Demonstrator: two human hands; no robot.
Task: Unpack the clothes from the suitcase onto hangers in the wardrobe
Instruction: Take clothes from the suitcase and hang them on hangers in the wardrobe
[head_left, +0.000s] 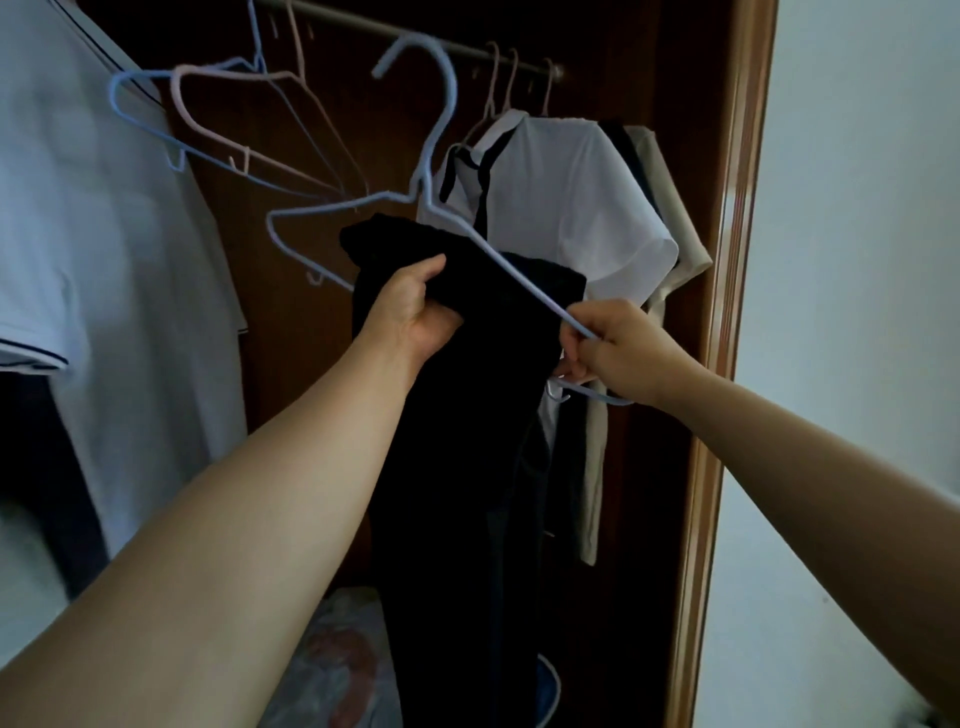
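1. Hanger (519, 277) of pale blue wire slants from upper left down to lower right. Its hook points up toward the rail (467, 50) and seems not to be over it.
2. The right hand (618, 353) pinches the hanger's lower-right end, fingers curled tight on the wire.
3. The left hand (415, 312) grips the bunched top of the black garment (457, 441). The rest hangs straight down in the wardrobe opening.
4. The garment's top lies just under and behind the sloping wire, touching it. The left hand is nearer, so it probably has to feed the cloth onto the hanger.
5. Counts:
   - one hanger in hand and one black garment;
   - at least two empty hangers on the rail, one blue (115, 98) and one pink (179, 91);
   - three hooks at the right, carrying a white shirt (571, 208) and a beige garment (675, 234);
   - one pale shirt (78, 234) far left.
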